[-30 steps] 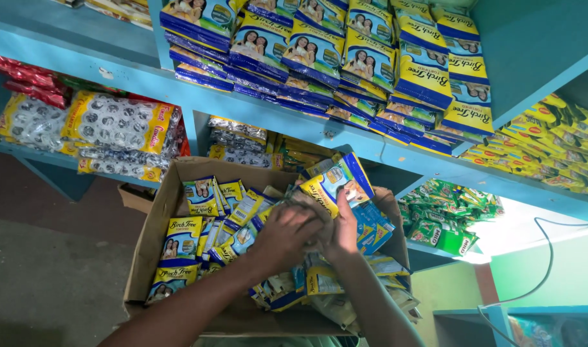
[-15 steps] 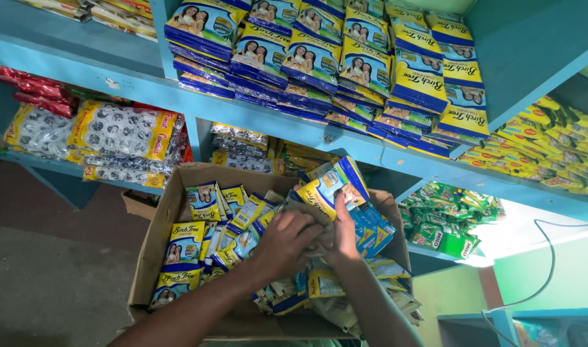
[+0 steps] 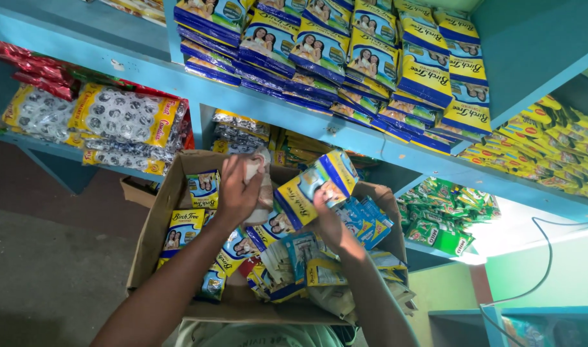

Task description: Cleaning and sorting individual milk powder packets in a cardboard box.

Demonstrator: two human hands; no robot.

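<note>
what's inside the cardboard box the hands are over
The cardboard box holds loose blue-and-yellow packets. The left hand and right hand cover some; the box bottom is hidden.

Both forearms are bare, no sleeves, watch or rings on the hands (image 3: 239, 189); a pale garment (image 3: 262, 334) (printed, partly hidden) shows at six o'clock.

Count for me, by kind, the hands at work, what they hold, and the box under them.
Hands: 2, left hand and right hand
Pale bag in the left hand: 1
Yellow-and-blue packet bundle in the right hand: 1
Open cardboard box: 1
Total: 5
</note>
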